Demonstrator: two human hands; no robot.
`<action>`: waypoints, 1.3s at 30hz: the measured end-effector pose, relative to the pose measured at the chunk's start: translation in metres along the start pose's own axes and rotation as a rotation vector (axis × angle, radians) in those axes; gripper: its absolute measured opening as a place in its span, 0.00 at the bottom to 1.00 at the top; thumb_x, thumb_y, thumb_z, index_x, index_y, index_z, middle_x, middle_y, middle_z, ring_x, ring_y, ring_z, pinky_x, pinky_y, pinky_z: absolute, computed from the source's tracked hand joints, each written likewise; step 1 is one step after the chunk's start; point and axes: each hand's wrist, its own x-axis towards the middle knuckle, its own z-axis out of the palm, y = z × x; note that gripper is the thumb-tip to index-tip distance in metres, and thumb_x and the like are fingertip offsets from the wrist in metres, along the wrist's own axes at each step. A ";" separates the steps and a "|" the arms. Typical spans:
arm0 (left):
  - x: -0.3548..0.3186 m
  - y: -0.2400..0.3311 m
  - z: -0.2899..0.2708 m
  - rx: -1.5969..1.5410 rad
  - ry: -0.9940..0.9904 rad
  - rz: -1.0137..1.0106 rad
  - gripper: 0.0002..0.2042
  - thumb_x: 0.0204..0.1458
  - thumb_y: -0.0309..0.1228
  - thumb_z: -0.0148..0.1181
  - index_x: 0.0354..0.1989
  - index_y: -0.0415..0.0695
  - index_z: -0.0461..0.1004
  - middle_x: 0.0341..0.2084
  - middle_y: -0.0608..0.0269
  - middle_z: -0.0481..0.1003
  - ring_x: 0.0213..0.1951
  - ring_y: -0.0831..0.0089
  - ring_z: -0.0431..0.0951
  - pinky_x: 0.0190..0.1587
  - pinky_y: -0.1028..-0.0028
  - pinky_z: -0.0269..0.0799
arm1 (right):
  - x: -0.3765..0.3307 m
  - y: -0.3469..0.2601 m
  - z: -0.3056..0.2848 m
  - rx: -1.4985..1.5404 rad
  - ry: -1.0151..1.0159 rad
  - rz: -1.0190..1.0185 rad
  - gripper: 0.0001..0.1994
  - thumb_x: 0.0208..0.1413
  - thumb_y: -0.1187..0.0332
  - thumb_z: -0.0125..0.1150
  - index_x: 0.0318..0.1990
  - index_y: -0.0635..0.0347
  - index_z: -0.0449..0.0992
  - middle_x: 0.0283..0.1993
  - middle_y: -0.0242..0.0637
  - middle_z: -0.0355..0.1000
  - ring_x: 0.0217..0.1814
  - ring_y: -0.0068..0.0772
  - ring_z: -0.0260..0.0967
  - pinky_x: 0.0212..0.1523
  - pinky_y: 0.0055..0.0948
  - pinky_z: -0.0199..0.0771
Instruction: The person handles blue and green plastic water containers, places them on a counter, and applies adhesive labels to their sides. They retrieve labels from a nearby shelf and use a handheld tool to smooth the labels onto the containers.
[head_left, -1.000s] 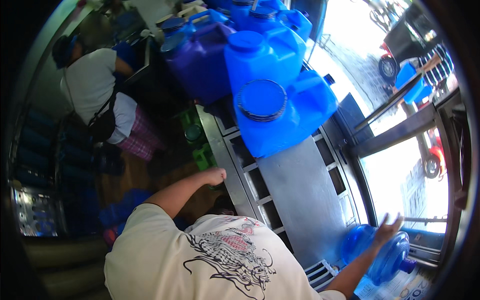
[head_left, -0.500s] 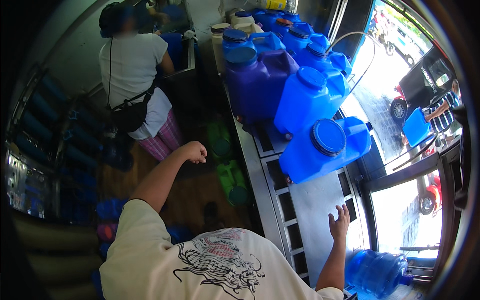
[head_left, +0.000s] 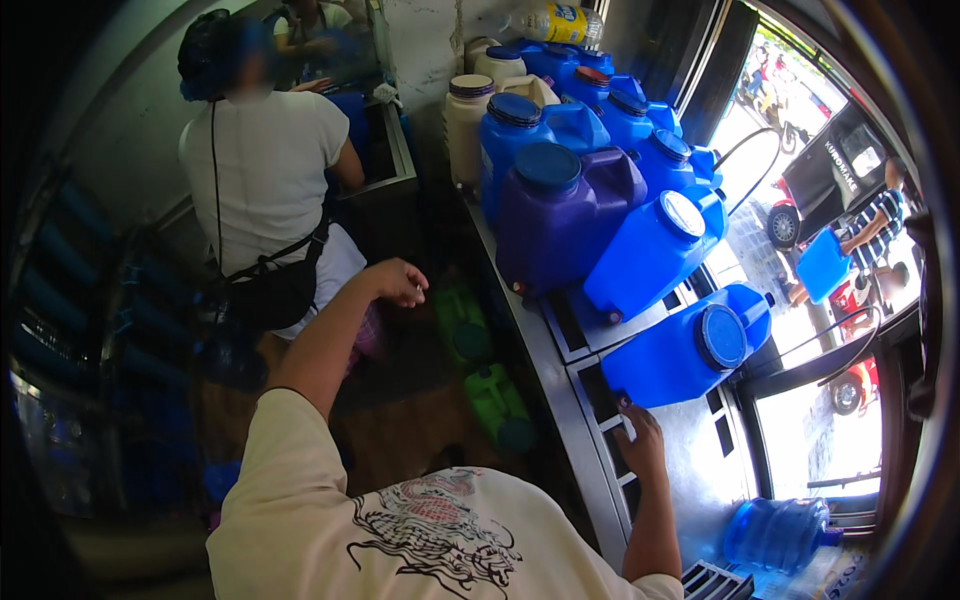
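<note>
My left hand [head_left: 403,284] is held out in the air over the floor, its fingers curled together. A tiny pale spot shows at its fingertips, too small to name. My right hand [head_left: 642,440] is at the lower near corner of the closest blue water jug [head_left: 660,355], beside a small dark spout [head_left: 623,398]. Its fingers are bent, and a small white piece shows by them; I cannot make out what it is. That jug is square-sided, with a round blue screw cap [head_left: 720,337], and leans on the metal counter [head_left: 690,450].
Behind it on the counter stand another blue jug [head_left: 640,255], a purple jug [head_left: 560,225] and a cream jug [head_left: 466,130]. Green jugs [head_left: 495,400] sit on the floor. A clear blue round bottle [head_left: 770,533] lies at right. A co-worker [head_left: 265,170] stands ahead left.
My right hand has gone from open above the counter to the near jug's lower corner. That jug now leans with its cap turned more to the right. The view has shifted.
</note>
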 end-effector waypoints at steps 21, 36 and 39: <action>0.273 0.148 -0.313 0.368 0.937 0.262 0.16 0.38 0.33 0.73 0.36 0.41 0.79 0.27 0.58 0.80 0.30 0.66 0.81 0.36 0.68 0.75 | 0.500 -0.026 -0.026 -0.138 0.426 0.206 0.22 0.60 0.54 0.53 0.53 0.61 0.73 0.59 0.50 0.66 0.65 0.48 0.59 0.65 0.39 0.56; 0.529 0.106 -0.416 0.209 0.860 0.260 0.13 0.40 0.31 0.68 0.36 0.48 0.76 0.36 0.52 0.78 0.42 0.52 0.78 0.44 0.58 0.72 | 0.502 -0.030 0.015 0.166 0.546 0.343 0.25 0.66 0.52 0.37 0.62 0.58 0.65 0.70 0.46 0.48 0.73 0.42 0.45 0.70 0.40 0.46; 0.559 0.103 -0.428 0.241 0.857 0.281 0.12 0.45 0.30 0.62 0.39 0.48 0.77 0.38 0.50 0.78 0.43 0.51 0.77 0.44 0.58 0.72 | 0.509 -0.044 0.021 0.268 0.563 0.366 0.25 0.66 0.54 0.35 0.63 0.58 0.63 0.71 0.43 0.47 0.73 0.40 0.43 0.71 0.39 0.42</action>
